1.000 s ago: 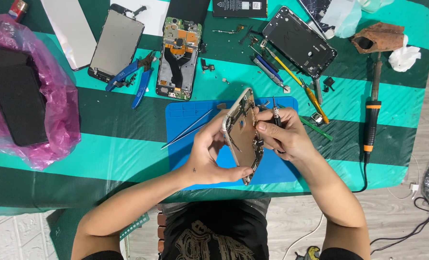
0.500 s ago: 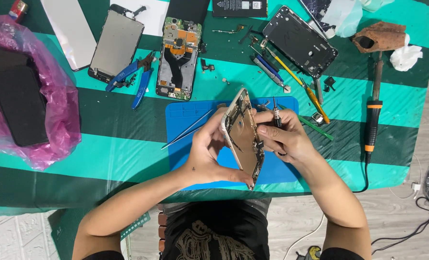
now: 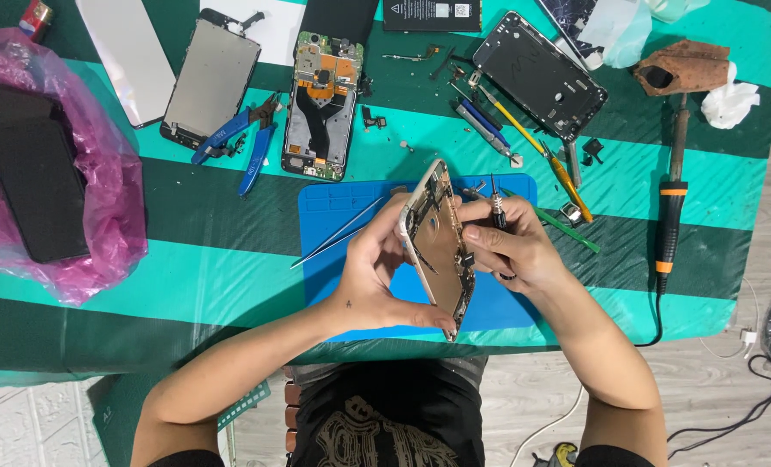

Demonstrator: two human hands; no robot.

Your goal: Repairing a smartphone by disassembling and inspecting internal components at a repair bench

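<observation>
Fingers of left hand (image 3: 377, 272) clamp phone frame (image 3: 441, 246) on edge over mat (image 3: 333, 216), right hand (image 3: 511, 251) grips screwdriver (image 3: 495, 203) & steadies frame, prob. for access.

Phone frame (image 3: 438, 246) slightly more upright in hands

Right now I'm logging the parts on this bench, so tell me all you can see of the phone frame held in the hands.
The phone frame is a gold-coloured, metal-looking shell, stripped open so its inner face with small dark parts shows. It is held tilted on edge above the blue mat, top end pointing away from the person. The left hand cradles its left edge and bottom corner; the right hand touches its right edge while gripping a small screwdriver.
</observation>
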